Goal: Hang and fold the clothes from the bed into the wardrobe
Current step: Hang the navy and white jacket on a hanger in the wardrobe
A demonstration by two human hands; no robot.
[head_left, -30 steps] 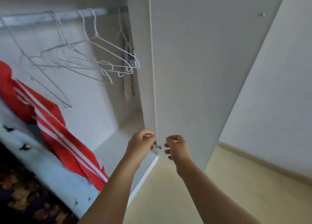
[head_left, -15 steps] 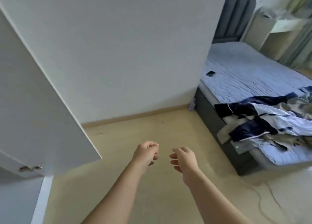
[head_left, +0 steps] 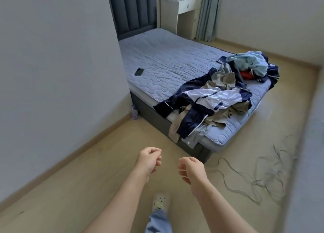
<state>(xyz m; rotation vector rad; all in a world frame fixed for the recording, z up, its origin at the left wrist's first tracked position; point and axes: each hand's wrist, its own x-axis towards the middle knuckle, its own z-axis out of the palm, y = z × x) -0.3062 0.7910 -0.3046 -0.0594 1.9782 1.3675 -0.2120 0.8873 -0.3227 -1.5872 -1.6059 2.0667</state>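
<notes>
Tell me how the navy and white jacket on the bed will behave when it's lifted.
The navy and white jacket lies crumpled and draped over the edge of the bed, so it will likely hang floppy. Its smooth sheen suggests slippery fabric. Beige clothes lie over and under it, so they may drag along.

Navy-and-white jacket (head_left: pixel 208 99) on hexagon-quilted pale blue mattress (head_left: pixel 166 60)
</notes>
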